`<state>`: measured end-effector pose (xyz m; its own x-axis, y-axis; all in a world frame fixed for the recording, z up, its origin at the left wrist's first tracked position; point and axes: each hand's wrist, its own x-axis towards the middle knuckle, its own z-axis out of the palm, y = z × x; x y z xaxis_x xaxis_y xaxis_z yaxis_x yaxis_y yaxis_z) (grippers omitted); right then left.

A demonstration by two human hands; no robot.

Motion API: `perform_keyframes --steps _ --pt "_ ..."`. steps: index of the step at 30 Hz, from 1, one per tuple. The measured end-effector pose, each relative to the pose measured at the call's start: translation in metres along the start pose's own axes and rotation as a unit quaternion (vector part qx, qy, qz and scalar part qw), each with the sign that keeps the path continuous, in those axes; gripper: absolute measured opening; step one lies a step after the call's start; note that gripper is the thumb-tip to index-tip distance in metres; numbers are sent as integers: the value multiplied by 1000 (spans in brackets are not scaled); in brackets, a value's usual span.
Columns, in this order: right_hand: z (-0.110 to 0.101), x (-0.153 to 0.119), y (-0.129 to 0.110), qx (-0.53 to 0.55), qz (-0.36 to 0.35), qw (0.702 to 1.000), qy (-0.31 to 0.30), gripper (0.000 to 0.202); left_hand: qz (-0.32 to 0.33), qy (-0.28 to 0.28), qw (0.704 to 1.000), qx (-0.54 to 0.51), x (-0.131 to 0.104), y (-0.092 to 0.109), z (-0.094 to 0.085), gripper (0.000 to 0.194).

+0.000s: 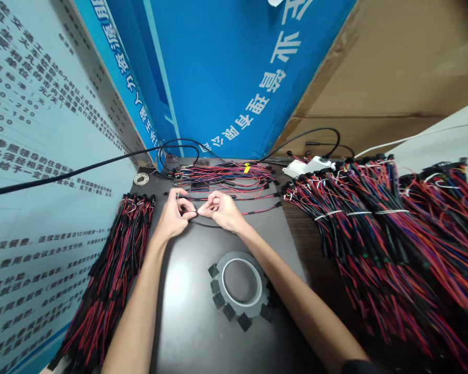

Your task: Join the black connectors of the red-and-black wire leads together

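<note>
My left hand [176, 214] and my right hand [222, 212] meet at the middle of the dark table, fingertips pinched close together on a thin wire harness. Its red wires [257, 211] run out to the right past my right hand and end in a small black connector [277, 204]. A black wire [205, 224] curves below my fingers. What exactly sits between the fingertips is too small to make out. Just beyond lies a pile of red, black and blue wire harnesses [222, 174] with a yellow tag [247, 168]. Nearer to me rests a grey tape roll [239, 283] with black tape pieces stuck around its edge.
Bundled wire harnesses [120, 259] lie at the left, and larger tied bundles [359, 218] at the right. A white power strip [308, 166] with black cables stands at the back right. A small coil of white cord [141, 179] is at the back left. Printed boards and cardboard [382, 67] wall the table.
</note>
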<state>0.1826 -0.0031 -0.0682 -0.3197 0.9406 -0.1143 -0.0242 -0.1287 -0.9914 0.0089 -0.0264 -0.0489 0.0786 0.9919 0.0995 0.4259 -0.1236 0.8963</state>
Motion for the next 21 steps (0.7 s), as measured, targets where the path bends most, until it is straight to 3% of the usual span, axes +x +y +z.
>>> perform_keyframes --steps 13,21 --pt "0 -6 0 -40 -32 999 -7 30 -34 47 998 -28 0 -1 6 45" --pt "3 -11 -8 -75 -24 997 16 23 43 -46 998 -30 -2 -1 -1 43"
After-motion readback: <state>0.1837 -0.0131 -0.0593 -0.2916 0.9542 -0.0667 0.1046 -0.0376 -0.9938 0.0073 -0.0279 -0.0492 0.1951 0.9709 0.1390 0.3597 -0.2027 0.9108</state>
